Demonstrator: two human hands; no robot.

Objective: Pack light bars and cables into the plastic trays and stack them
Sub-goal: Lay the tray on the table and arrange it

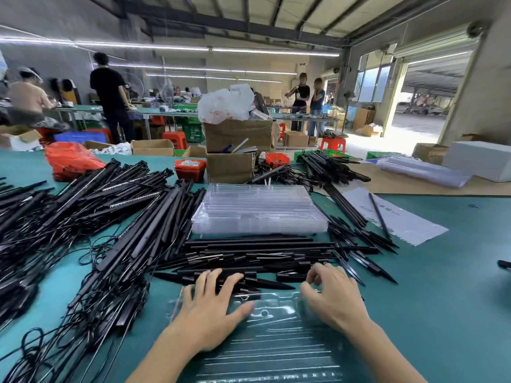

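A clear plastic tray point(276, 352) lies flat on the green table right in front of me. My left hand point(213, 308) rests on its far left end, fingers spread and reaching onto the black stakes point(262, 261) just beyond. My right hand point(331, 297) hovers over the tray's far right end with fingers curled; it is blurred, and I cannot tell whether it pinches anything. A stack of clear trays point(260, 211) stands behind the stakes. Black light bars with cables point(116, 233) lie heaped to the left.
More stakes point(359, 239) fan out on the right beside a plastic sheet point(401, 219). Cardboard boxes point(235, 150), orange bins point(190, 168) and a red bag point(72, 160) line the table's far side. People stand at benches in the background.
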